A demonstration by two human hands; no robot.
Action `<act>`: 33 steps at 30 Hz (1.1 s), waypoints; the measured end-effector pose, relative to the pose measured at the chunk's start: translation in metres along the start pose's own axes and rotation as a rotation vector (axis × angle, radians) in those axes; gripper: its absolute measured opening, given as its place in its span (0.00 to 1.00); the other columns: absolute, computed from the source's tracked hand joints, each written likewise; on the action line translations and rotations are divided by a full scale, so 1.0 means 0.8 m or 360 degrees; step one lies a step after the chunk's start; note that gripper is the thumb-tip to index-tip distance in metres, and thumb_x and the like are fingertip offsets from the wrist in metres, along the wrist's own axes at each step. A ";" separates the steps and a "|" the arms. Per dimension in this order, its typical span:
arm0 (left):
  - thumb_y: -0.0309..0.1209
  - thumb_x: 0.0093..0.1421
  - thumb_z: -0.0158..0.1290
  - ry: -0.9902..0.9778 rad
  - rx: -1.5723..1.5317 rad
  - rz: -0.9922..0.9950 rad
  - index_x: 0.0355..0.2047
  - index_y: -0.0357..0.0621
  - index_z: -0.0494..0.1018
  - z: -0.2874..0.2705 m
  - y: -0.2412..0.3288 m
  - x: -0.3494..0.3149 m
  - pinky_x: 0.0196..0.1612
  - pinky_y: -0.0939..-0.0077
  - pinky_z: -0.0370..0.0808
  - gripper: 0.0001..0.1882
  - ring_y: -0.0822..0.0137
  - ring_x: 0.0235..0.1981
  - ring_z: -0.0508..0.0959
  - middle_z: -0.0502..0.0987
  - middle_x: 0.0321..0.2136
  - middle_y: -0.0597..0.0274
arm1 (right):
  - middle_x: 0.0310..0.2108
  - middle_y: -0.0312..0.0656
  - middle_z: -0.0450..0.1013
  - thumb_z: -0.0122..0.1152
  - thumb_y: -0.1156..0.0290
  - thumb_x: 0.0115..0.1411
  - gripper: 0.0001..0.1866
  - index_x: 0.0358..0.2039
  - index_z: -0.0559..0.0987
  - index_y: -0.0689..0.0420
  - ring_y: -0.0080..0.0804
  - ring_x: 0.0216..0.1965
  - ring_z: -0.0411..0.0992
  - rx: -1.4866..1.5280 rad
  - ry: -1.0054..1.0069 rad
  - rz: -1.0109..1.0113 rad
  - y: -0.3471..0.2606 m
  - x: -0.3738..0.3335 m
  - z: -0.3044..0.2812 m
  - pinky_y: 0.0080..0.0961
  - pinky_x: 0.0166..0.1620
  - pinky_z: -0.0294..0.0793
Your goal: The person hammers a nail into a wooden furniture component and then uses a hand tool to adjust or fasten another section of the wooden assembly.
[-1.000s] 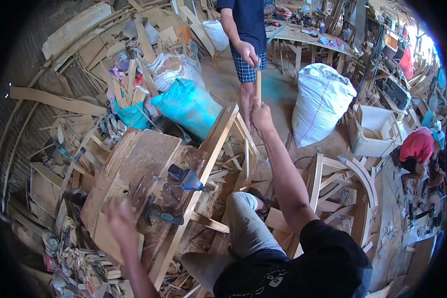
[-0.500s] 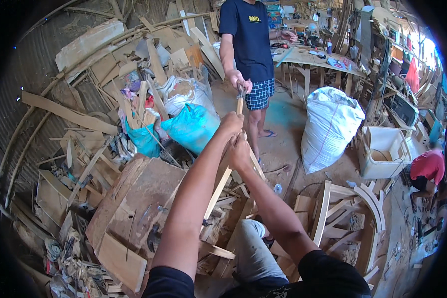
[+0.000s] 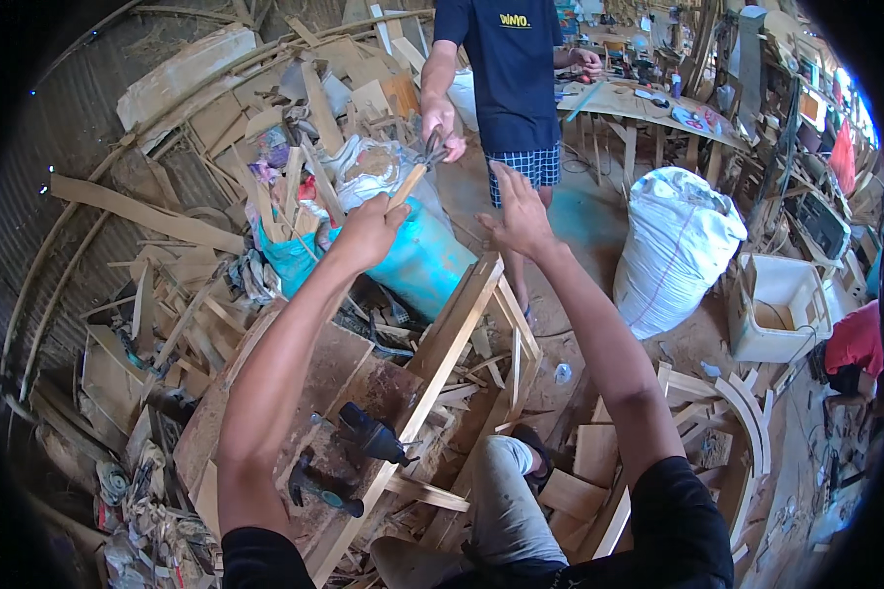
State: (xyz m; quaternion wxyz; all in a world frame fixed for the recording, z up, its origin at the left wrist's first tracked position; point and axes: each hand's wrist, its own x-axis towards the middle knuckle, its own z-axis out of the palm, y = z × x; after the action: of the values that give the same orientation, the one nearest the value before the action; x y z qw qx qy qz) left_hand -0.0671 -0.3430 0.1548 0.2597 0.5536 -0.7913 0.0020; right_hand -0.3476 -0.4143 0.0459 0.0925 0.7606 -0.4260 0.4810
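Observation:
My left hand (image 3: 368, 234) is closed round the wooden handle of what looks like a hammer (image 3: 411, 182). Its dark metal head lies in a co-worker's hand (image 3: 440, 126) just beyond. Raised to the right, my right hand (image 3: 523, 218) is empty, with its fingers spread. Below my hands a pale wooden frame (image 3: 427, 407) slants from the lower left up to a corner in the middle. Beside it, on a brown wooden work surface (image 3: 314, 412), lie a dark power drill (image 3: 371, 435) and a dark-headed hammer (image 3: 304, 479).
The co-worker (image 3: 509, 79) stands directly ahead. A full white sack (image 3: 680, 250) and a white crate (image 3: 781, 304) stand to the right, turquoise sacks (image 3: 417, 260) to the left. Curved wooden parts (image 3: 746, 417) lie lower right. Scrap wood (image 3: 167, 324) is heaped left. Another person (image 3: 855, 348) crouches far right.
My hands have parted: the left moved left with the hammer handle, the right let go and opened. The hammer has tilted. The drill and the frame's top corner now show more fully.

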 end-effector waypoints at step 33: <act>0.40 0.62 0.63 0.0129 0.0824 0.0313 0.49 0.50 0.80 -0.220 0.002 -0.451 0.42 0.58 0.76 0.17 0.54 0.41 0.81 0.75 0.37 0.58 | 0.67 0.64 0.67 0.49 0.74 0.72 0.27 0.68 0.64 0.76 0.58 0.69 0.67 0.2682 -0.1945 0.1061 -0.277 -0.231 -0.156 0.54 0.71 0.68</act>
State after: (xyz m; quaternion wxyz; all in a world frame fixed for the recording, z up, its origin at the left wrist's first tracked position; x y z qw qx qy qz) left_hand 0.0944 0.0247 0.1581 0.1396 0.5215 -0.8033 0.2513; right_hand -0.2980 -0.1053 0.0209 -0.8199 0.5367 -0.1186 0.1604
